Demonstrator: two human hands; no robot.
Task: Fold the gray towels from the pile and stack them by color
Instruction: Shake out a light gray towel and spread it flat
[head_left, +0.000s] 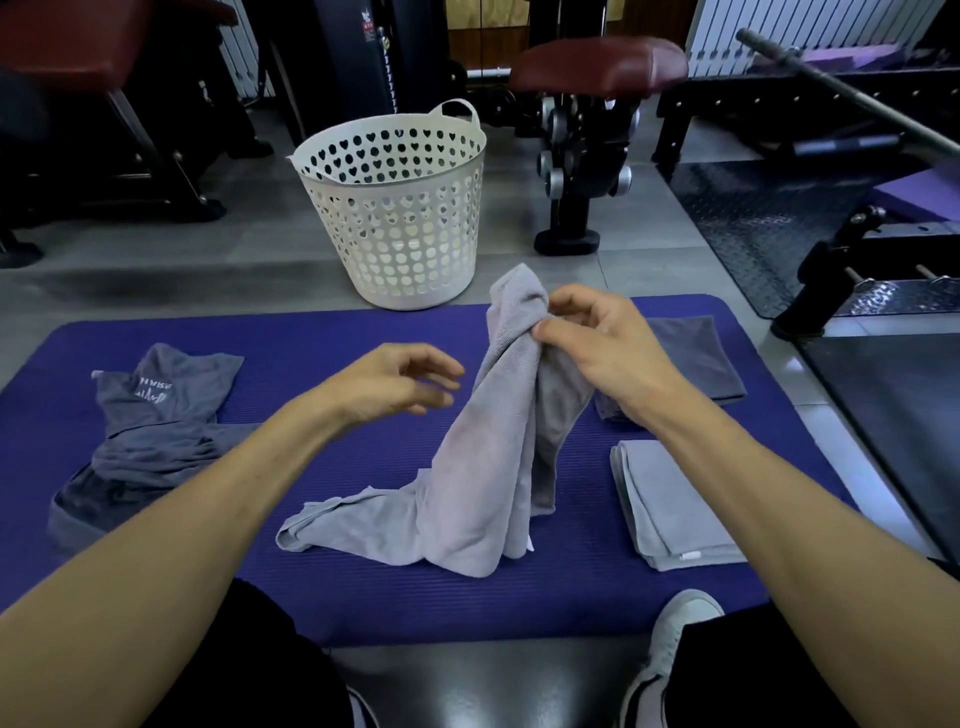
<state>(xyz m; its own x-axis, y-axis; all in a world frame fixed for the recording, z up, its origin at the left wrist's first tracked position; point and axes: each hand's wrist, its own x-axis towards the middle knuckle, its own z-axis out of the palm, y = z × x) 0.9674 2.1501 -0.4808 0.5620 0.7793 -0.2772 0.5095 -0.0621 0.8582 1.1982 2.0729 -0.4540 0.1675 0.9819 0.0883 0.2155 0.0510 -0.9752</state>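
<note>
A light gray towel (483, 467) hangs bunched over the middle of the purple mat (363, 597), its lower end trailing on the mat. My right hand (597, 343) pinches its top end. My left hand (400, 379) hovers just left of it, fingers loosely spread, holding nothing. A crumpled pile of dark gray towels (150, 431) lies at the mat's left. A folded light gray towel (670, 504) sits at the right, and a folded dark gray towel (701, 358) lies behind it, partly hidden by my right arm.
A white perforated laundry basket (400, 208) stands on the floor beyond the mat. Gym machines and a red padded seat (597, 67) fill the background. Black rubber flooring (769, 218) and equipment lie to the right. My shoe (675, 639) rests at the mat's near edge.
</note>
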